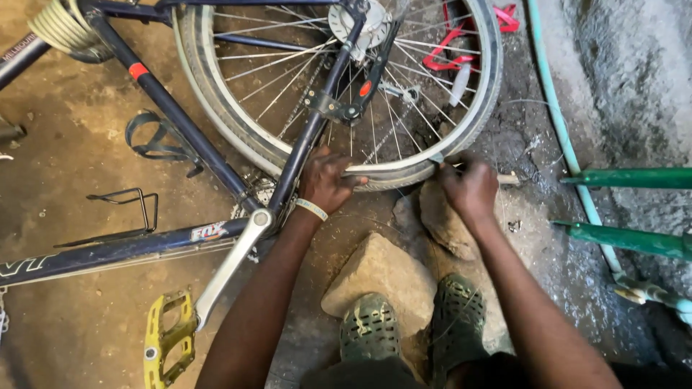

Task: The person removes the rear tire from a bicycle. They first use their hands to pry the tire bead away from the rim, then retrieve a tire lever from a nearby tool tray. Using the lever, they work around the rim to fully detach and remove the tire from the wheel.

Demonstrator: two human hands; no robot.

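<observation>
Head view looks straight down on a dark blue bicycle lying upside-down or on its side on the dirty concrete floor point(86, 144), its spoked rear wheel with a worn grey tyre point(238, 140) filling the top of the picture. The left hand point(326, 181), with a pale band at the wrist, is clenched over the silver rim point(393, 167) at the wheel's lowest point, fingers curled round tyre and rim together. The right hand point(470, 186) is closed round a slim tool with a pale handle point(507, 178), its tip pushed in at the tyre's edge just beside the left hand; what kind of tool it is I cannot make out.

To my eye the tyre bead is being levered off the rim, and the job looks early, since the tyre sits on the rim round most of the wheel. The next move would call for a firm hold on the rim while the tool is worked along the edge without nipping the tube.

Two rough grey stones point(378, 277) lie below the wheel, against the person's green perforated clogs point(371, 328). A yellow metal pedal point(167, 338) on a silver crank arm point(231, 263) points lower left, and a pale green hose point(559, 119) runs down the right.
</observation>
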